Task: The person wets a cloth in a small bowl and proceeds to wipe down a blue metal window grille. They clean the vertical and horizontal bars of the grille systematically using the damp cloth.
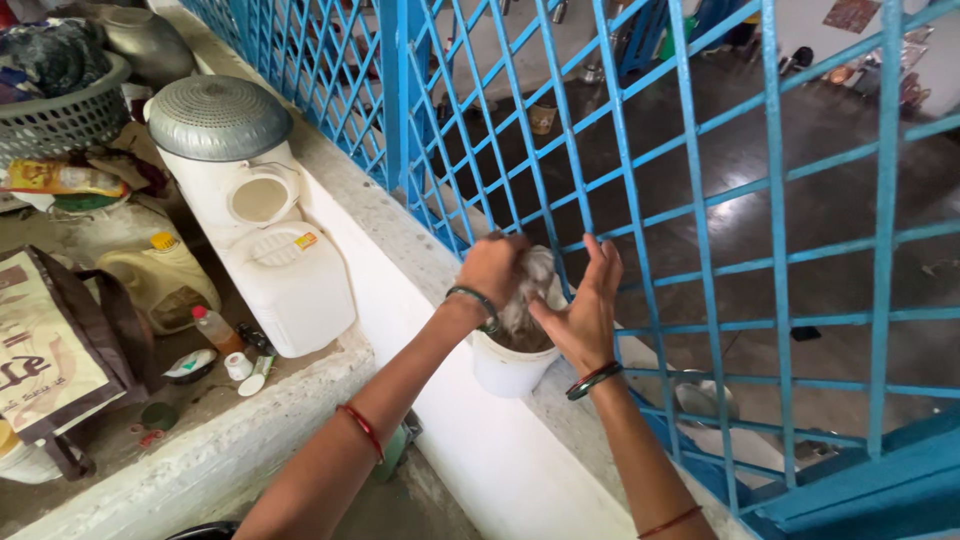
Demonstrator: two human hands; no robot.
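Left hand (492, 268) is gripping a grey wad (530, 290) over the white pot (508, 368) on the ledge (400, 240); right hand (585, 315), fingers spread wide, is cupping its side. Best squeezing directly above the pot, clear of the blue grille (700, 180)

Soft, even daylight fills the scene, brightest on the white ledge (400, 300) below the hands. Shadows are faint. Beyond the blue grille (700, 200) behind the hands, the dark floor (840, 190) shows dull glare. Both hands are slightly motion-blurred; the edges bend a little.
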